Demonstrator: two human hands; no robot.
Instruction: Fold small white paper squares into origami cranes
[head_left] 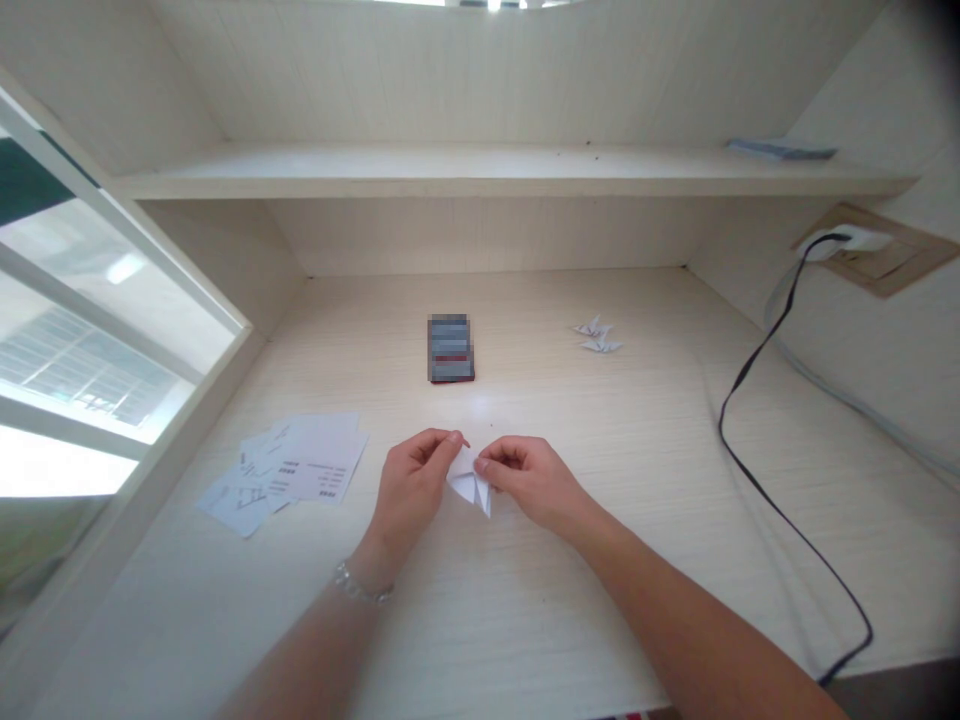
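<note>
Between both hands, above the middle of the desk, is a small piece of folded white paper (466, 486) with pointed flaps hanging toward me. My left hand (421, 472) pinches its left side between thumb and fingers. From the other side, my right hand (526, 474) is closed on the paper's right edge with thumb and forefinger. Farther back to the right lie a couple of small folded paper cranes (600, 338). Several loose sheets of printed white paper (315, 455) overlap one another to the left of my left hand.
A dark phone-shaped object, its surface blurred (450, 348), lies behind my hands. On the right a black cable (757, 485) runs from a wall socket (892, 250) to the desk's front edge. A shelf (480, 165) spans the back, holding a flat item (781, 150). A window (97, 330) is at left.
</note>
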